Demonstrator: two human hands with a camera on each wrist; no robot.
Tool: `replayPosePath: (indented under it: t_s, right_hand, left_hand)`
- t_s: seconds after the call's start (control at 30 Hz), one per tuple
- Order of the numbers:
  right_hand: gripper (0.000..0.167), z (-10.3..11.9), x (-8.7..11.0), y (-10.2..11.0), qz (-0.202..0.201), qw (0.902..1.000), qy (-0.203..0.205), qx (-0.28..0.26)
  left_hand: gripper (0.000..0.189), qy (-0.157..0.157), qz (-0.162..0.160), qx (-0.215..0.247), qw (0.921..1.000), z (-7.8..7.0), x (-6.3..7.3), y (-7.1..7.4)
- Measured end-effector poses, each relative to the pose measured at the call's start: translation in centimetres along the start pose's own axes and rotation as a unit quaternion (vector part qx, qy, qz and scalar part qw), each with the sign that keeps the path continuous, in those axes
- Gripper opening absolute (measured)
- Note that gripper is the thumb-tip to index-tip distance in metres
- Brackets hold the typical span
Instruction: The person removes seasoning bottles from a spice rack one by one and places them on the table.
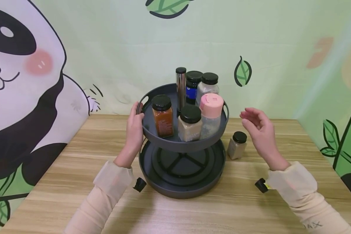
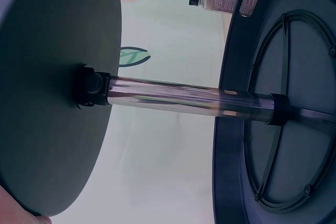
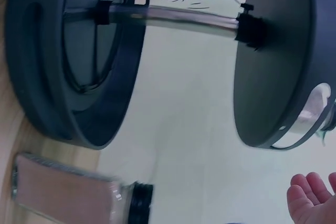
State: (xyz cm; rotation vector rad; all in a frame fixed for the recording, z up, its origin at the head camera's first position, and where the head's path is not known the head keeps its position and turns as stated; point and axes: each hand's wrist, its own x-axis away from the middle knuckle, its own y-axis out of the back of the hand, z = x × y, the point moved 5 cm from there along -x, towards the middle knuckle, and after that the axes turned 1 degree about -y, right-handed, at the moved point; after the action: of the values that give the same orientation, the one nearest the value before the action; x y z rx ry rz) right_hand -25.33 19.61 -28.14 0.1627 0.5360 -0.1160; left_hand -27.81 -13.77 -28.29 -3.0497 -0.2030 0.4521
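Note:
A dark grey two-tier round rack stands on the table, its upper tray (image 1: 152,138) joined to the lower tray (image 1: 181,193) by a metal post (image 2: 163,95). My left hand (image 1: 134,128) grips the upper tray's rim at the left handle cutout. To the right, my right hand (image 1: 261,135) hangs in the air, fingers loosely bent and holding nothing. Below it, a small black-capped spice jar (image 1: 237,146) stands on the table beside the lower tray. On the upper tray are a red-brown spice jar (image 1: 164,122), a beige spice jar (image 1: 190,128) and a pink-lidded shaker (image 1: 211,109).
Toward the back of the upper tray stand a blue-labelled jar (image 1: 191,92) and a black-capped clear jar (image 1: 207,87), near the post's black top (image 1: 180,70). The wooden table (image 1: 193,217) ends at a printed cloth backdrop (image 1: 120,48) with a panda.

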Motion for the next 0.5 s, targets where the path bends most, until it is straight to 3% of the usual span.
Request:
replayPosePath:
  t_s: [0.2,0.5]
  right_hand:
    - [0.032,1.7,0.3,-0.9,0.033,0.9992,0.017,-0.016]
    - [0.048,3.6,0.1,-2.4,0.114,0.9927,0.033,0.02]
  left_hand:
    - [0.056,0.003,-0.001,0.003,1.0,0.1,0.0,0.1]
    - [0.055,0.003,0.001,0.003,1.0,0.0,0.0,0.0]
